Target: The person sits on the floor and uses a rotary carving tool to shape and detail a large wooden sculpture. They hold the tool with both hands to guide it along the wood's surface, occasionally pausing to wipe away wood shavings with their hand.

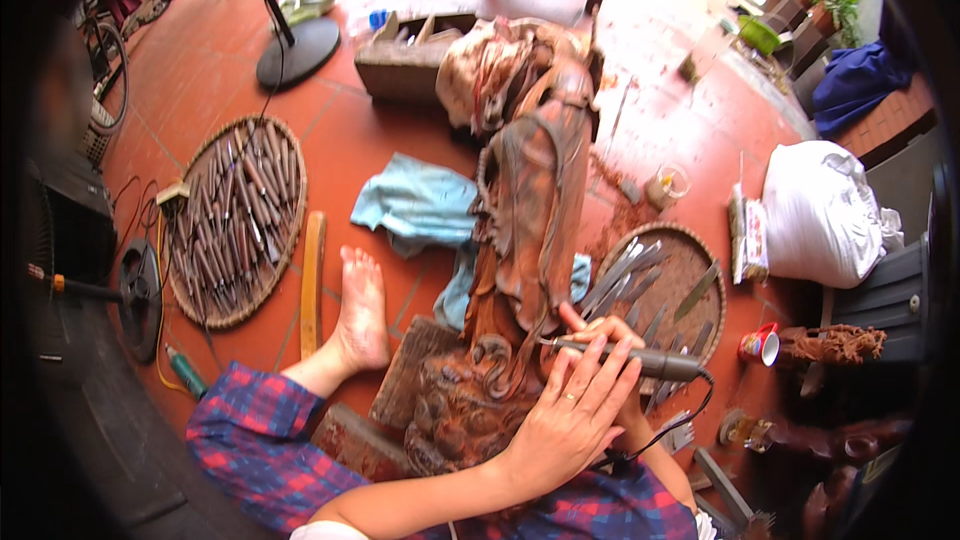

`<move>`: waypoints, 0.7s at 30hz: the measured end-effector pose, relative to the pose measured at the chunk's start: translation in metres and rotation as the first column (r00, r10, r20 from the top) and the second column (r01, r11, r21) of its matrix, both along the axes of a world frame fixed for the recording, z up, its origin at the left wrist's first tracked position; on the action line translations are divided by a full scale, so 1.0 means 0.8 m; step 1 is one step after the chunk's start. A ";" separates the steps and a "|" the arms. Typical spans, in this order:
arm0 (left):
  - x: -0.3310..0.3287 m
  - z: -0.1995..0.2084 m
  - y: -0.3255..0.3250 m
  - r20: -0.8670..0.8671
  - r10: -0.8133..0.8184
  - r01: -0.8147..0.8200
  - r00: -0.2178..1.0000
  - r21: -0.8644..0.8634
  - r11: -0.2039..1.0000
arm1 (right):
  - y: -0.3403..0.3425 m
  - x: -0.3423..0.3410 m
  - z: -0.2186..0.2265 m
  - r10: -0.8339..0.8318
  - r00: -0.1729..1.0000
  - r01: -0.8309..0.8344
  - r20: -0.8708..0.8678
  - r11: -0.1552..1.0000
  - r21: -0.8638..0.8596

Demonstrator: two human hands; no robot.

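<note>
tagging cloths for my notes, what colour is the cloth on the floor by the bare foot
Light blue; the cloth shows best in the head view.

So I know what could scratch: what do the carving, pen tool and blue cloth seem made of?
The carving: probably wood, with streaked red-brown tones and a patchy sheen; whether stained or varnished, I can't tell.
The pen tool: its smooth, evenly dark body could be plastic or coated metal.
The blue cloth: soft fabric, matte, judging by its loose creases; fibre unclear.

Reddish-brown carving (cloth light blue)
</note>
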State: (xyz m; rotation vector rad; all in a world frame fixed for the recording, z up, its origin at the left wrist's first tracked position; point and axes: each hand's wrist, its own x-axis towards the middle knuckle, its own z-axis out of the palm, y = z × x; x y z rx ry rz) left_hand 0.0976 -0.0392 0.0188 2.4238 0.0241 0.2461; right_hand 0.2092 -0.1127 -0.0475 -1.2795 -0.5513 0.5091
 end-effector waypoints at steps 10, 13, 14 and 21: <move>-0.004 0.002 -0.007 0.052 -0.017 0.017 0.998 0.002 1.000 | -0.010 0.007 -0.008 0.079 0.996 -0.075 -0.043 0.993 0.088; -0.007 0.002 -0.008 0.033 0.002 -0.004 0.999 0.047 0.999 | -0.013 0.005 -0.015 0.120 0.992 -0.115 -0.047 0.989 0.096; -0.006 0.002 -0.008 0.042 0.007 -0.009 0.999 0.045 0.999 | -0.012 0.005 -0.016 0.120 0.991 -0.114 -0.060 0.988 0.103; -0.006 -0.002 -0.006 0.068 -0.020 0.016 0.997 0.066 0.998 | -0.014 0.008 -0.031 0.110 0.994 -0.109 -0.006 0.990 0.094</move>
